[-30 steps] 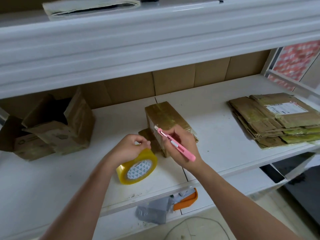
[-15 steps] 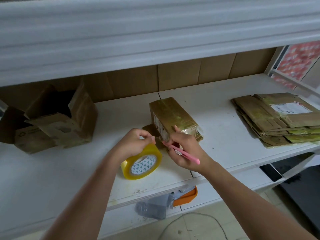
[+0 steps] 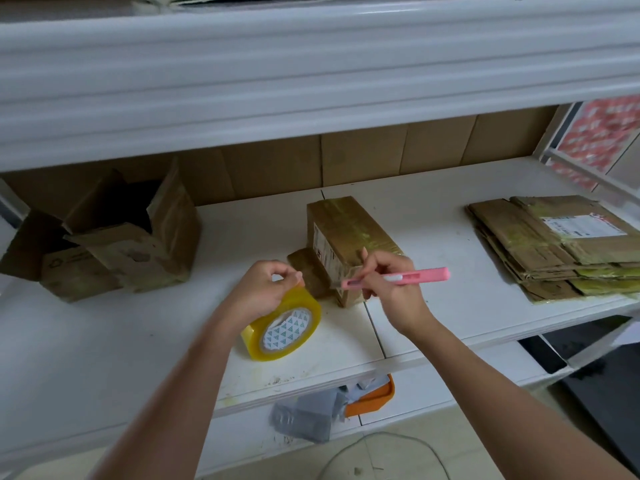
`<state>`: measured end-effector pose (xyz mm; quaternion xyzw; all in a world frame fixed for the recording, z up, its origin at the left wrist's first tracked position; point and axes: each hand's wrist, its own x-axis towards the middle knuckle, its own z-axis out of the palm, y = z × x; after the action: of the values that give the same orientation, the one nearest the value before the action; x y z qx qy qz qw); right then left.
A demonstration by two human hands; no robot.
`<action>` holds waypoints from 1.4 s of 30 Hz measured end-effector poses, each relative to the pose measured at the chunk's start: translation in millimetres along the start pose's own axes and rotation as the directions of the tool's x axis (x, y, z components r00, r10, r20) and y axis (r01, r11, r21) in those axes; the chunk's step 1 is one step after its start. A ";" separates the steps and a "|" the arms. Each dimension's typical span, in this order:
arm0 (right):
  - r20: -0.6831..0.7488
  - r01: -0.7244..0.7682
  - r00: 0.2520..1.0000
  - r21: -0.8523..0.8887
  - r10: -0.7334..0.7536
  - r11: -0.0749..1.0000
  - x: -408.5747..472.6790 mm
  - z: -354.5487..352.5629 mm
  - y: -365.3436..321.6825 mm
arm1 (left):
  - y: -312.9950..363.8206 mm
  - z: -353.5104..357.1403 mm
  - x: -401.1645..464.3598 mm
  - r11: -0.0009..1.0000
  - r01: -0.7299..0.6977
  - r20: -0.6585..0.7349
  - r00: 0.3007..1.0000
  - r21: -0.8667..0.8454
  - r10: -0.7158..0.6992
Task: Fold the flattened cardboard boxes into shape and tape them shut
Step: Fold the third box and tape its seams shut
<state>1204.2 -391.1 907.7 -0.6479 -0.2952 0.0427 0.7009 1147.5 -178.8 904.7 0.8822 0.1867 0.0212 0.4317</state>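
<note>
White shelf (image 3: 433, 216) | taped carton (image 3: 349, 233) centre, long axis far-to-near | left hand (image 3: 263, 289) pinches tape roll (image 3: 282, 327) just left of it | right hand (image 3: 391, 289) grasps pink cutter (image 3: 415, 276), blade end pointing left at the gap between roll and carton.

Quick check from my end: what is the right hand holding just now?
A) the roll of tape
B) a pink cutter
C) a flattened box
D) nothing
B: the right hand grips the pink cutter beside the taped box, while the tape roll sits under the left hand and the flattened boxes lie untouched at the right.
</note>
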 end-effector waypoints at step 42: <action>-0.230 -0.478 0.849 0.045 0.475 0.877 -36.6 82.6 39.9 | -41.7 -41.2 -64.9 0.978 -0.084 0.028 0.995 -0.190 0.091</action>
<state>1148.3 -328.1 856.2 -0.7061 -0.0409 0.1363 0.6937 1066.1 -147.0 906.5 0.8448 0.1370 0.0416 0.5155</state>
